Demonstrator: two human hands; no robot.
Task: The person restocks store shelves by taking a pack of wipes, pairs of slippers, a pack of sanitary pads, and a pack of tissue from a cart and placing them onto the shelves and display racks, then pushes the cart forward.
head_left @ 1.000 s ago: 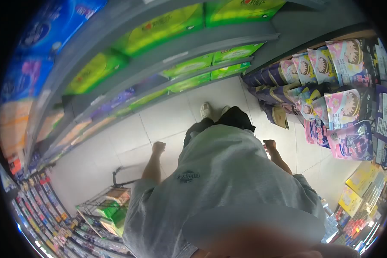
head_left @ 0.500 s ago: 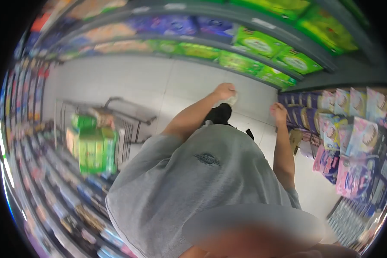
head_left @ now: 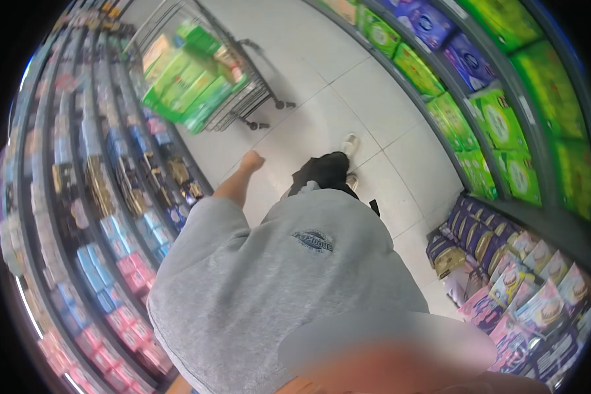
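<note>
My left hand hangs out to the left of my body, above the tiled floor. Its fingers look curled closed, and I see nothing in them. Nearest to it is a metal shopping cart, a short way beyond. Inside the cart lie green packs, several of them, with another green pack on top. My right hand is out of sight; the grey shirt fills the lower middle of the view.
Shelves of small pink, blue and dark packs line the left. At the right, shelving holds green packs and purple packs. A display of pink and purple bags stands at lower right. Pale tiled floor runs between.
My view has turned left, so the cart appears higher and nearer the middle. My left hand has swung left, away from my front. The right hand has dropped out of view.
</note>
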